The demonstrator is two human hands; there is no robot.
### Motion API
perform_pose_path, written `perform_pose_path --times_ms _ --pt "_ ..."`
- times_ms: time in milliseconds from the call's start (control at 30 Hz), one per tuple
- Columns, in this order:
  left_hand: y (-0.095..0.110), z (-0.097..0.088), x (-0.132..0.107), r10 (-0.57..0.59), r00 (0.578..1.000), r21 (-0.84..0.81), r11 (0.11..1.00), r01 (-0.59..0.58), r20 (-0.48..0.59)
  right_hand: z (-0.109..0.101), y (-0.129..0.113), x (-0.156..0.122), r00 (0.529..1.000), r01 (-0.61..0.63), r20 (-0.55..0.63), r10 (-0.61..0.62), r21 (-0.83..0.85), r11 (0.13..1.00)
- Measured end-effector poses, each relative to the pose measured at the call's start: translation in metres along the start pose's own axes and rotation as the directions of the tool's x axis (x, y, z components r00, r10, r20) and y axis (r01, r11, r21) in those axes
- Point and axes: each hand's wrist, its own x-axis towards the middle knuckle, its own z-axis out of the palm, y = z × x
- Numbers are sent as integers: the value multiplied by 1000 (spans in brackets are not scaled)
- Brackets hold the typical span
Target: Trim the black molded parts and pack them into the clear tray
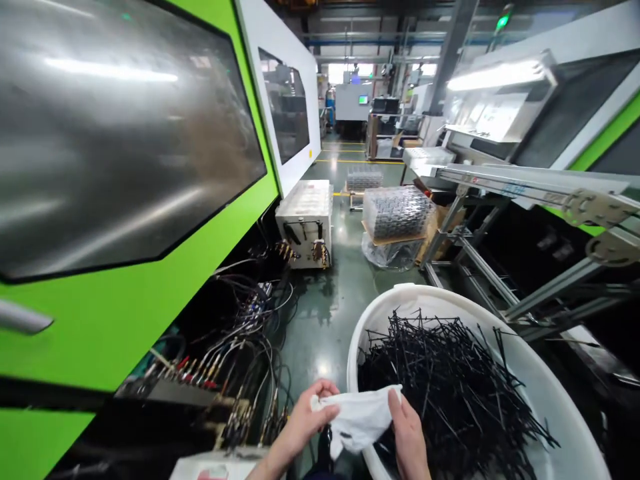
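Observation:
A white cloth (361,415) is stretched between my two hands at the bottom of the head view. My left hand (311,412) pinches its left end between thumb and fingers. At the other end, my right hand (407,427) grips the upper corner, with the thumb on the near face. The cloth's lower edge hangs loose and shows a small dark mark. Just beyond and to the right stands a large white tub (361,327) full of thin black plastic sticks (445,373); my right hand is in front of its near rim.
A green machine (200,293) with hoses and fittings (245,360) below lines the left. Ahead, a white metal box (305,213) stands on the floor. Plastic-wrapped stacked trays (397,212) stand right of the aisle (320,320). A metal conveyor frame (530,190) is at right.

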Motion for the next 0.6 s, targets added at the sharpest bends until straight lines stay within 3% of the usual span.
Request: perform_pose_path --times_ms 133,233,300,367,433,500,600 --pt "-1 -25 40 16 998 195 981 -2 -68 5 3 13 994 -40 -91 53 145 989" --pt "3 -26 58 164 975 385 918 -95 -150 9 9 29 990 -67 -105 92 225 972" --pt "15 -24 68 217 973 430 888 -164 -77 21 12 44 993 -65 -85 79 156 986" --pt "29 -24 83 162 983 395 901 -181 82 41 13 63 997 1 -72 1 24 1000" --pt "40 -31 108 91 968 321 933 -165 234 66 15 89 986 135 -86 -143 -91 987" --pt "46 -45 145 56 946 224 966 -132 318 92 15 123 958 247 -107 -266 -165 955" --pt "51 -82 215 9 927 106 993 -53 375 133 10 185 938 282 -130 -321 -251 926"
